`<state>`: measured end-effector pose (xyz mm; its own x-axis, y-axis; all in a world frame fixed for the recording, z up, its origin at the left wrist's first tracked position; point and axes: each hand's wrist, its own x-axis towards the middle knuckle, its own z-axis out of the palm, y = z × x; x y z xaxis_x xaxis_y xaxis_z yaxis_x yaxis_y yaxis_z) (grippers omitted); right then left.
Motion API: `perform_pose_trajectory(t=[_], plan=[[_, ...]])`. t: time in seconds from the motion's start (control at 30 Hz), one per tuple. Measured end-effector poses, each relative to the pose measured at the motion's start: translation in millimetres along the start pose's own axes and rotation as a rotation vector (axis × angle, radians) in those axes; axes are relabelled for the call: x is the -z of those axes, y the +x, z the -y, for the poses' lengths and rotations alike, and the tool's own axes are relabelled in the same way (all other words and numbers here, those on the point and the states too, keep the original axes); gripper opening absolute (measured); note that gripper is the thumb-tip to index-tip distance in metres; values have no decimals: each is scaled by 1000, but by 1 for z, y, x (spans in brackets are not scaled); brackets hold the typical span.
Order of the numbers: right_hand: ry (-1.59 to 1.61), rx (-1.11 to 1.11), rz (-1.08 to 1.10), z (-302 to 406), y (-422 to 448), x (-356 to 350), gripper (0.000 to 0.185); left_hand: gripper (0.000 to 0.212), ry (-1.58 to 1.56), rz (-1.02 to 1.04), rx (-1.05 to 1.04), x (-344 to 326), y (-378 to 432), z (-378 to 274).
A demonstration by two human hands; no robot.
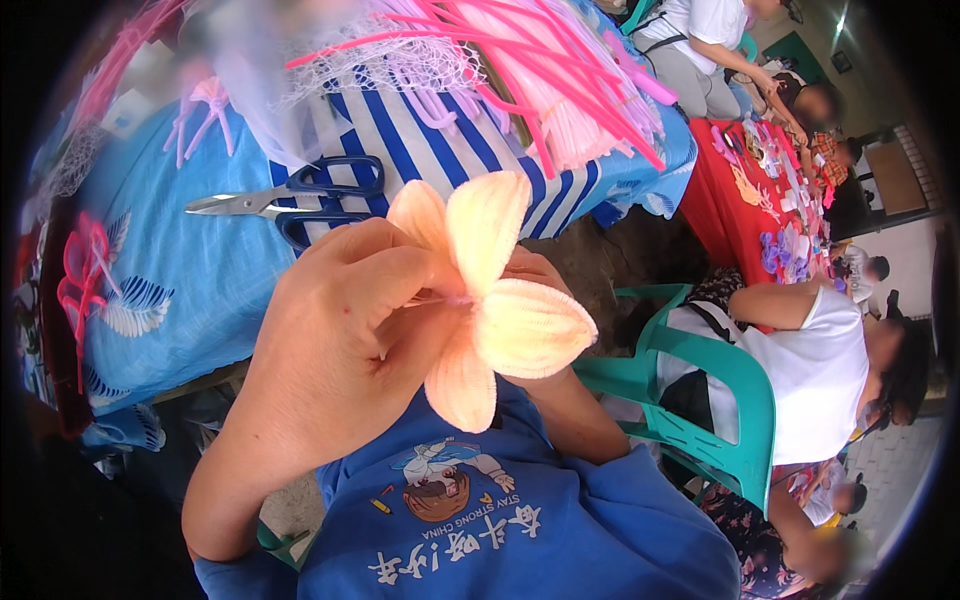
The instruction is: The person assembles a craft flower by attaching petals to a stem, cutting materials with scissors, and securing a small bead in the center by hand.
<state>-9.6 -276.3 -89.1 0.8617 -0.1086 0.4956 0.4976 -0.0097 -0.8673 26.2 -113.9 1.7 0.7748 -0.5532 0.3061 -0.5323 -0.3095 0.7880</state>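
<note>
A flower of peach pipe-cleaner petals point(534, 328) is held up before my chest, its several petals spread around a small pinkish centre. My left hand point(352, 315) pinches it at the centre with thumb and fingers. Behind the petals, my right hand point(536, 274) is at the flower's far side, its fingers mostly hidden, so its hold cannot be made out. Scissors with dark blue handles point(330, 196) lie partly spread on the table just beyond my left hand.
Pink and lilac pipe cleaners point(555, 82) lie in bundles on the blue-and-white striped cloth point(367, 127), near white netting point(375, 64). A pink looped pipe-cleaner piece point(81, 277) rests at the left. People sit at the right, one on a green plastic chair point(705, 360), beside a red-covered table point(712, 202).
</note>
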Motion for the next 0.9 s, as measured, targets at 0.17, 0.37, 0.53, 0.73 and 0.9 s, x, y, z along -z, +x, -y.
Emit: perform_pose_trajectory(t=[0.17,0.37,0.53,0.73,0.9], plan=[[-86,159,89,-4,7,6,41,14,49,-17,-24,-2,0,0],[-62,158,11,-12,5,3,38,15,143,6,-62,0,3,-3],[-117,399,-33,-18,10,3,28,16,112,8,-31,-5,4,-4],[-118,336,-81,-13,10,1,22,19,325,-20,-176,-5,6,-7],[187,-501,-174,-11,-7,0,22,20,415,-31,-217,-9,5,-6]])
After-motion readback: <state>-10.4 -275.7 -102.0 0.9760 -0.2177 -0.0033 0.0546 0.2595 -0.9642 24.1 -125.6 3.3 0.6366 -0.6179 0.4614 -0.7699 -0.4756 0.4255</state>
